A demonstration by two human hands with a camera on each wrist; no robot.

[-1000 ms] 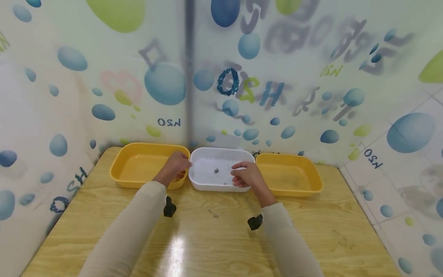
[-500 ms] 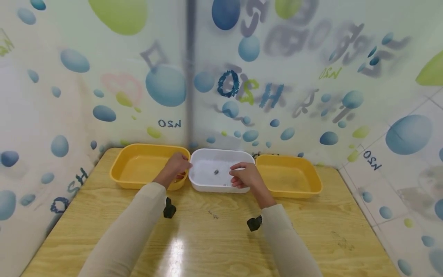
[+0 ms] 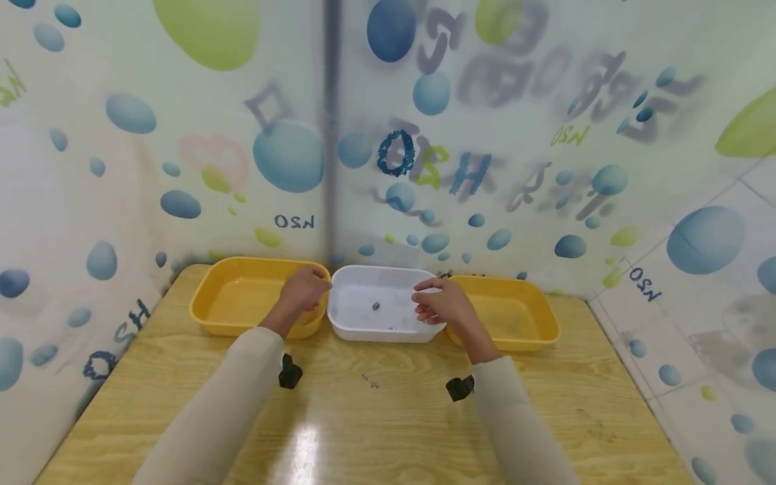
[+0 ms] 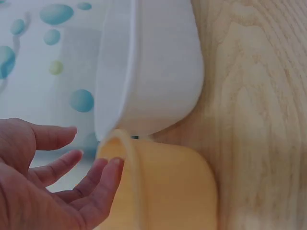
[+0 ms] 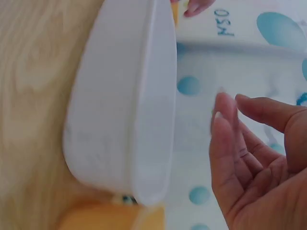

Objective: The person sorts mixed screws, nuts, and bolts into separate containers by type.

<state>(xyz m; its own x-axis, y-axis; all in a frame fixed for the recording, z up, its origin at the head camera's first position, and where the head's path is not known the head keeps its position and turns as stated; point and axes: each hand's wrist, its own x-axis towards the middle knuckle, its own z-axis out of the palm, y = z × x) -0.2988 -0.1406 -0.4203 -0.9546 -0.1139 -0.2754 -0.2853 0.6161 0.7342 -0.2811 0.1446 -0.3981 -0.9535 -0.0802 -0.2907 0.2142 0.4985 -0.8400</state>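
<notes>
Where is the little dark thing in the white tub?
In the head view, the small dark piece lies on the floor of the white tub, near its middle, between the two yellow tubs.

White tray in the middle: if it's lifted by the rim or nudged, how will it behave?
The white tray looks like thin moulded plastic, so probably light, with a rim that flexes slightly. Its wide, low shape makes tipping unlikely. On the glossy table it would likely slide easily, and the small dark piece inside may shift.
</notes>
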